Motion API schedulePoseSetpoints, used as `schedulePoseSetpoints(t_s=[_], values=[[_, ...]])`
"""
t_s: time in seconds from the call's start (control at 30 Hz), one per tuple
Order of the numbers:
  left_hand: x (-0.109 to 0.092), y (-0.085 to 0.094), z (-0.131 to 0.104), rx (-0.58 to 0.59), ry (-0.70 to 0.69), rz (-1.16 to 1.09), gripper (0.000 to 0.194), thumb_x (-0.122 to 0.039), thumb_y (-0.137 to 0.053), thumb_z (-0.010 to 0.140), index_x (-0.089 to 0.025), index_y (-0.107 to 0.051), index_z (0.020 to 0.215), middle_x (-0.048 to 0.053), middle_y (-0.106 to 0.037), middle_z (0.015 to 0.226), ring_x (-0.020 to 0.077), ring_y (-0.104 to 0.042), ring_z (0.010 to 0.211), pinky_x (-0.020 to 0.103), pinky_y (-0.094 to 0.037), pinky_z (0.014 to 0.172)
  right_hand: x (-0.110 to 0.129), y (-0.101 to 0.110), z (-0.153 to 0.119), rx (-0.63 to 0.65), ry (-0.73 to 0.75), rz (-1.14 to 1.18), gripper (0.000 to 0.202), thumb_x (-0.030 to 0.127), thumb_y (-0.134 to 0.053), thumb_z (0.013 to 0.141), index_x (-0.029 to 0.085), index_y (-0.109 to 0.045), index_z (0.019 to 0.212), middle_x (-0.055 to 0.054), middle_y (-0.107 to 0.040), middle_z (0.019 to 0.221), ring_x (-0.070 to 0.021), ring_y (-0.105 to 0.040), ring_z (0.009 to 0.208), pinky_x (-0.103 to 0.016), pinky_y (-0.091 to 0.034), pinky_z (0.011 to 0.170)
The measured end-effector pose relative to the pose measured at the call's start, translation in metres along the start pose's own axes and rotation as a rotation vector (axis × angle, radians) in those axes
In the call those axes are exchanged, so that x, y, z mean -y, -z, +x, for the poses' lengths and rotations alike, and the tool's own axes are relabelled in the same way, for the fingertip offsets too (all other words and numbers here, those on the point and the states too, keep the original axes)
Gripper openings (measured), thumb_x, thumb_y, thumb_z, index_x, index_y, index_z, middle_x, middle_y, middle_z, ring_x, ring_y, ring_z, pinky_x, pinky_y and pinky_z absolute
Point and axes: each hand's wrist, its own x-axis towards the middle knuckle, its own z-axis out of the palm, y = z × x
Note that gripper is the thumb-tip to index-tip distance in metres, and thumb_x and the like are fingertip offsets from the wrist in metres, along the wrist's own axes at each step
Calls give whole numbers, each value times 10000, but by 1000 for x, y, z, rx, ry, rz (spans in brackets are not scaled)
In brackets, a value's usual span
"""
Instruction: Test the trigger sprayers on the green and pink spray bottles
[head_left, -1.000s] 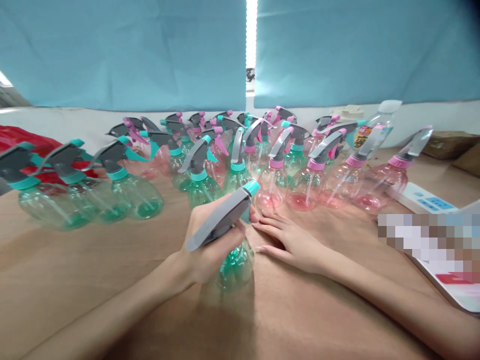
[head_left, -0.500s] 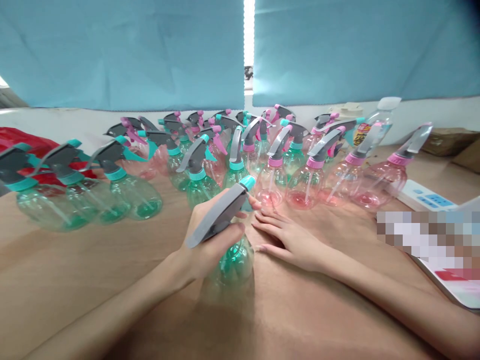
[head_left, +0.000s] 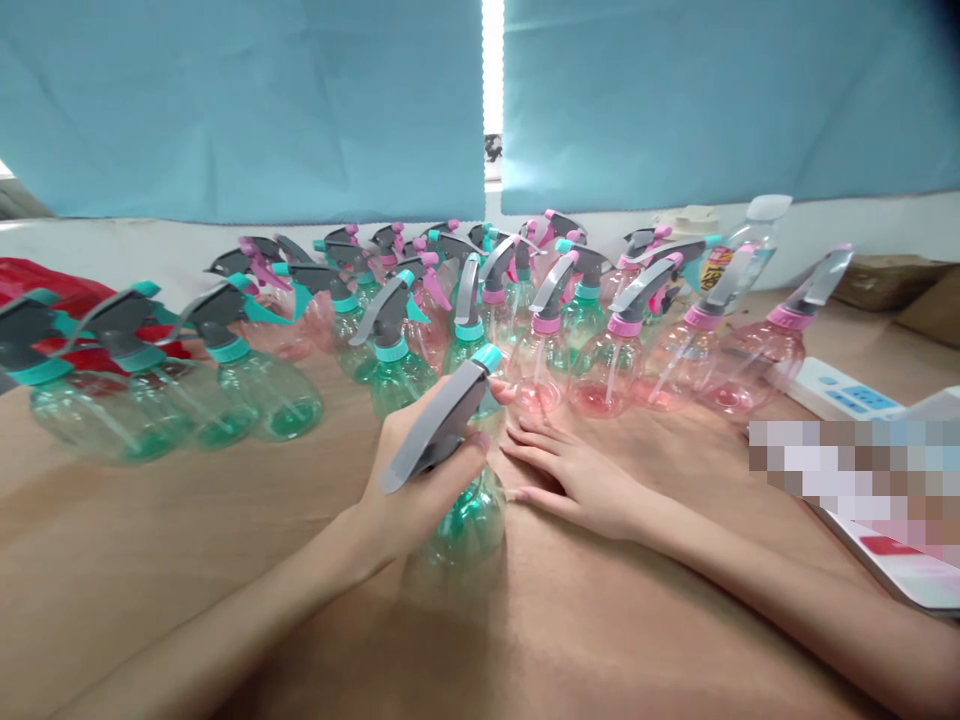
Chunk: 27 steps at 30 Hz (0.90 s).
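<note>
My left hand (head_left: 412,460) is wrapped around the neck of a green spray bottle (head_left: 472,515) with a grey head and a turquoise nozzle that points away to the upper right. Its lower body shows below my fingers, close to or on the table. To the right, my right hand (head_left: 574,475) lies flat on the wooden table (head_left: 600,640), fingers spread and holding nothing. Its fingertips reach toward the held bottle; whether they touch it I cannot tell. Just beyond stands a pink spray bottle (head_left: 540,380), and another green spray bottle (head_left: 403,380) is behind my left hand.
Several green spray bottles (head_left: 270,395) line the left side, with a red bag (head_left: 67,285) behind them. Pink spray bottles (head_left: 761,360) stand on the right near a clear plastic bottle (head_left: 754,240). A white printed box (head_left: 847,390) and cardboard (head_left: 926,310) lie farther right.
The held spray bottle's head has tilted slightly more upright in my left hand. My right hand stays flat on the table, and the whole view has shifted a little.
</note>
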Motion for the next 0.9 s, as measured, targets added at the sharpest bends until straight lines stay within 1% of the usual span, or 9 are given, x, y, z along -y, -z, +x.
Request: schedulePoseSetpoints(t_s=[0.1,0.23,0.3,0.37,0.43,0.53,0.6,0.7,0.9], values=[[0,0,0,6,-6,1,234,-207,-505,801,-186,-575,1023,-31,-542,684,165,-601,660,286,-450,621,1,1,0,-1,5,-4,583,536,-460,942,164,-497,1389,-141,-484,1446,-309,-374,1376,-513,-335,1121],[-1,0,-2,15,14,-5,195,-212,-506,802,-192,-565,987,-64,-452,562,169,-597,614,281,-444,591,1,2,0,8,-1,-19,587,539,-442,948,167,-483,1400,-138,-466,1460,-302,-367,1381,-515,-330,1123],[-2,0,-2,12,20,-2,208,-213,-505,807,-189,-572,1002,-55,-492,580,173,-606,632,285,-456,601,1,2,0,15,-7,-25,592,544,-434,950,163,-479,1402,-139,-462,1464,-300,-366,1382,-513,-333,1122],[-3,0,-2,5,12,2,232,-209,-504,808,-183,-583,1024,-28,-575,664,174,-617,667,295,-476,630,1,2,-1,16,-9,-21,591,545,-435,949,165,-482,1400,-140,-463,1463,-302,-362,1384,-516,-335,1118],[-4,-1,-2,-1,9,6,240,-209,-509,807,-182,-590,1031,-12,-620,727,170,-620,671,304,-489,649,1,2,0,10,-11,-9,587,547,-439,947,175,-486,1398,-139,-470,1457,-306,-358,1386,-524,-335,1116],[-4,0,-2,7,24,8,231,-219,-512,813,-196,-582,1032,-35,-588,638,177,-624,646,306,-494,630,1,2,-1,12,-12,-2,592,554,-435,946,174,-489,1396,-141,-471,1456,-307,-358,1386,-527,-334,1116],[-3,0,-2,8,32,7,220,-230,-516,815,-206,-576,1025,-41,-564,600,193,-636,670,308,-494,622,1,2,-1,12,-10,0,590,553,-437,945,179,-486,1398,-139,-469,1458,-308,-362,1384,-531,-333,1116],[-3,0,-2,-7,19,25,219,-244,-527,816,-211,-581,1026,-25,-589,645,203,-642,719,312,-492,629,1,1,-1,0,-5,9,574,547,-446,943,201,-487,1399,-130,-478,1452,-310,-373,1377,-540,-333,1113],[-4,0,-2,-4,4,35,239,-231,-513,821,-200,-587,1046,-15,-611,702,188,-632,715,299,-475,621,2,2,0,15,-8,-5,582,549,-441,946,181,-490,1395,-131,-483,1449,-302,-374,1377,-522,-331,1120]])
